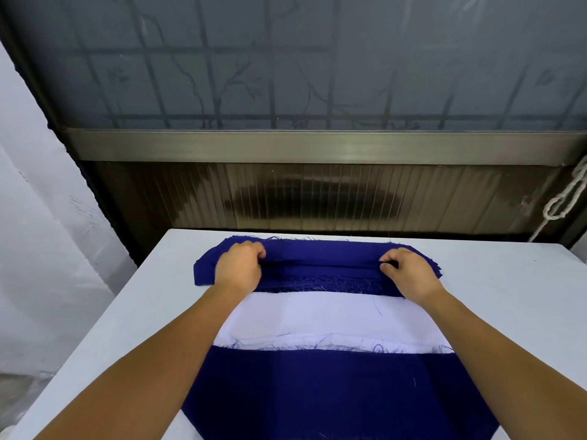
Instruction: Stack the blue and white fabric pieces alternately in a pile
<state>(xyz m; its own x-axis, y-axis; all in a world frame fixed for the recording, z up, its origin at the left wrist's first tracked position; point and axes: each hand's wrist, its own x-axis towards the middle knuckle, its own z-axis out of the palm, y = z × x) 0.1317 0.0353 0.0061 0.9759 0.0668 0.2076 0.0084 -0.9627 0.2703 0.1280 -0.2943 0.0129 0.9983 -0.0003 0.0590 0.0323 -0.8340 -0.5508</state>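
Frosted glass backs the pale worktop [143, 312]. Both hands, left [239, 265] and right [409, 270], seemingly pinch a fold of the far blue fabric stack [320, 258], fingers curled.

view count: one, head-worn, wide-angle, so nothing is overlapping with a second view
facing: looking forward and down over the white table [495, 281], toward the frosted window [317, 58]
range: sitting close; forearms are entering from the bottom edge
distortion: straight edges are bowing near the frame borders
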